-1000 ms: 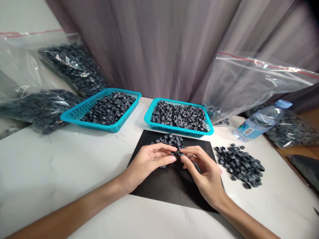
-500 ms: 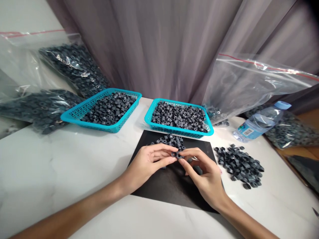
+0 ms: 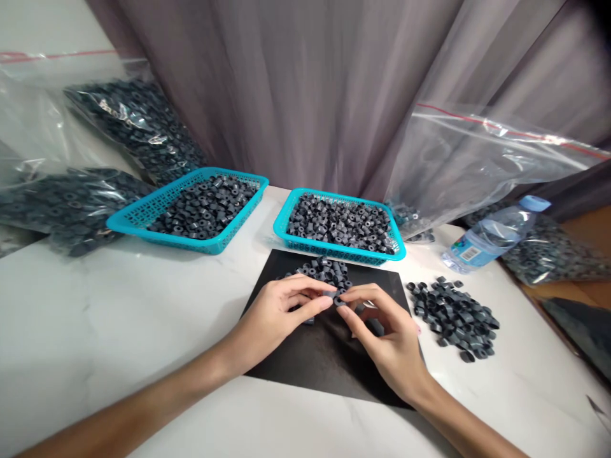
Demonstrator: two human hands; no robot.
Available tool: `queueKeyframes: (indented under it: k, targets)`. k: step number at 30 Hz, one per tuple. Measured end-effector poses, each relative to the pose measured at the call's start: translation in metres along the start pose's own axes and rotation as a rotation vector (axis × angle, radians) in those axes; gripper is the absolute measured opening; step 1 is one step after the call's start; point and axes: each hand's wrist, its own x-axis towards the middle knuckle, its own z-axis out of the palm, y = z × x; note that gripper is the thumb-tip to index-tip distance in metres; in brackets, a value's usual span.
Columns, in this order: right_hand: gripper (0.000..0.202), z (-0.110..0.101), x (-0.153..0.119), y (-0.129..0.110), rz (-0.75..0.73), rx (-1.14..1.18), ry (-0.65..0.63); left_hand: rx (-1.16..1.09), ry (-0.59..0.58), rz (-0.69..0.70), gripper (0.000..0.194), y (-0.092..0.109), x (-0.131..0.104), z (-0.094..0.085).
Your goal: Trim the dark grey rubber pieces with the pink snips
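Over the black mat (image 3: 324, 369), my left hand (image 3: 286, 308) pinches a small dark grey plastic cap (image 3: 329, 294) between thumb and fingers. My right hand (image 3: 384, 324) grips a small dark grey ring-shaped piece (image 3: 338, 301) by its fingertips. The two pieces are close together between my hands; whether they touch is hard to tell. Just behind my fingers lies a heap of similar ring pieces (image 3: 327, 268) on the mat. Part of that heap is hidden by my hands.
Two turquoise baskets, one at left (image 3: 191, 245) and one in the middle (image 3: 334, 249), hold many grey pieces. A loose pile of caps (image 3: 456, 321) lies right of the mat. Beyond it leans a water bottle (image 3: 496, 235). Filled plastic bags (image 3: 138, 127) stand at both sides.
The cap in my left hand has turned, its hollow end no longer facing me. The piece in my right hand now sits slightly lower. The whole view has shifted slightly.
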Motion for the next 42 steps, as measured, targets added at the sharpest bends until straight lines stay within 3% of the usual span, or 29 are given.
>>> queueKeyframes:
  k: [10,15,20,31,42]
  targets:
    - [0.011,0.0002,0.0011,-0.0013,-0.01,-0.016,-0.01,-0.101,-0.058,-0.086,0.028,0.0016,0.0006,0.0006]
    - [0.015,-0.0006,-0.0001,-0.001,0.001,0.021,-0.01,-0.093,-0.037,-0.072,0.02,0.0022,0.0014,0.0011]
    - [0.019,-0.0004,-0.0018,-0.0005,0.02,0.085,-0.027,-0.122,-0.063,-0.118,0.031,-0.0009,0.0003,0.0014]
    - [0.012,-0.0018,-0.0013,0.0017,0.052,0.013,-0.008,-0.12,-0.078,-0.135,0.033,-0.0023,-0.0009,0.0026]
    - [0.011,0.0003,-0.0006,-0.005,-0.112,-0.148,-0.018,-0.238,-0.001,-0.278,0.032,0.005,-0.0042,0.0071]
